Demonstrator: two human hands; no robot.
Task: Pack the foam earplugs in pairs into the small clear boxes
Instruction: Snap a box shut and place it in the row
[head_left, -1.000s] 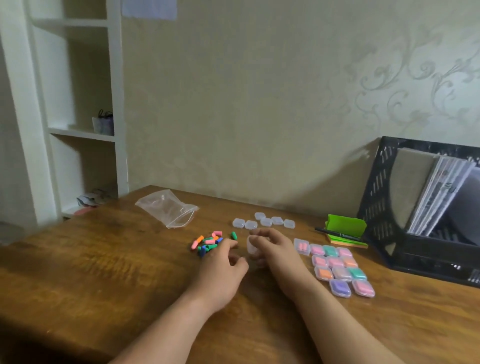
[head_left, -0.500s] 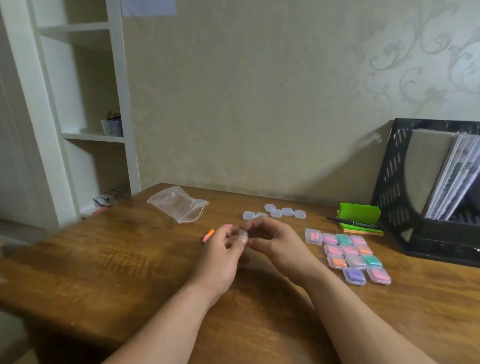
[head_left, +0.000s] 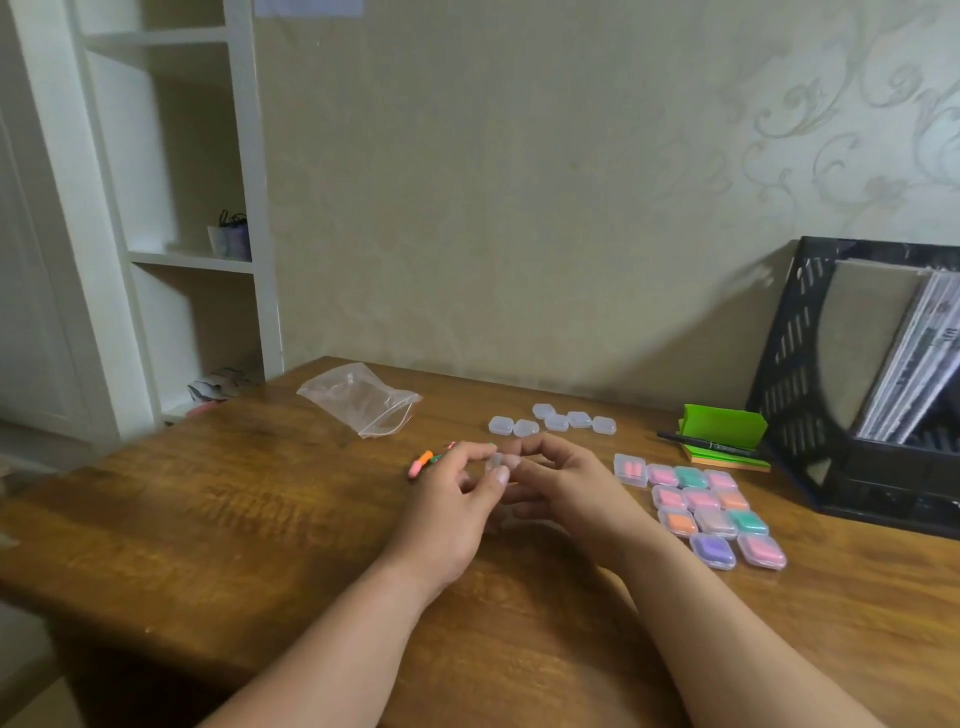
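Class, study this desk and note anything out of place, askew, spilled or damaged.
Nothing stands out. The filled boxes lie in a fairly tidy block, the empty boxes in a loose row farther back, and the loose earplugs in one heap by the left hand, which pinches a small box with the right hand. No spill or damage shows.

We see through one head camera, facing forward and down across the table (head_left: 234, 519) toward the far wall (head_left: 519, 208), close in.
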